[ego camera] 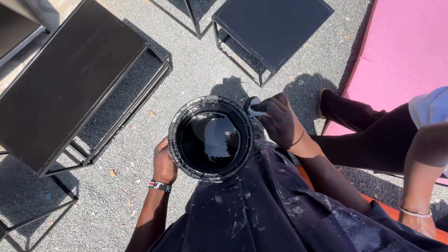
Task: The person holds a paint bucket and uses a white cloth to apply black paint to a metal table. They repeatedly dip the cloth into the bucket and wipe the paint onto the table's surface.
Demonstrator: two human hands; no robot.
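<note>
Left hand [164, 163] gripping the left rim of the black paint bucket [211, 137] resting on the lap, right hand [279, 120] pinching a white rag [255, 111] at its right rim, gravel ground [200, 70] lying open ahead between black metal tables [70, 79].

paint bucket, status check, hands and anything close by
Left hand grips paint bucket at its side. Right hand holds a small white-smeared object at the rim. Bucket holds glossy black paint. Another person's arm close on the right, black metal tables ahead.

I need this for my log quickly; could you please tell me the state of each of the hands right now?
Left hand: gripping the side of the round black paint-filled bucket.
Right hand: closed on a small white paint-smeared object.
</note>
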